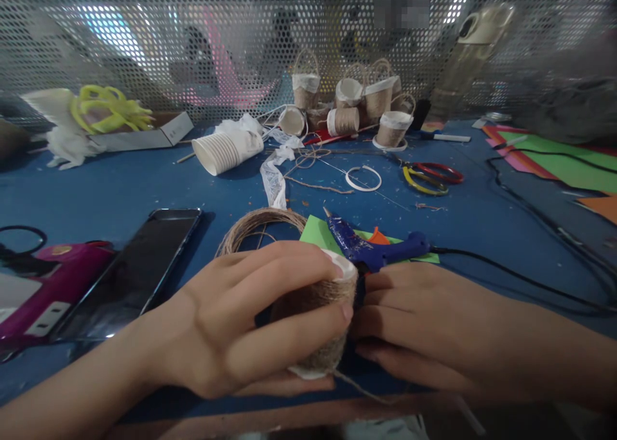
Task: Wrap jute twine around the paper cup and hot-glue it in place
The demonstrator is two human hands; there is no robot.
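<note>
My left hand point(260, 318) is closed around a small paper cup wrapped in brown twine point(340, 295), tilted on its side near the table's front edge. Its white rim shows at the top, and a loose twine end point(361, 388) trails from the lower end. Close against the cup's right side is my right hand point(414, 324), fingers curled; what they grip, if anything, is hidden. Just beyond both hands, a blue glue gun point(376, 250) lies on green paper point(315, 231). Behind my left hand sits a coil of twine point(265, 218).
Several twine-wrapped cups with handles point(378, 96) stand at the back by a perforated metal screen point(144, 54). Stacked paper cups point(219, 151), lace point(274, 180), scissors point(429, 176) and a white ring point(363, 178) lie midway. A phone point(139, 270) is left; the glue gun's cord point(511, 289) runs right.
</note>
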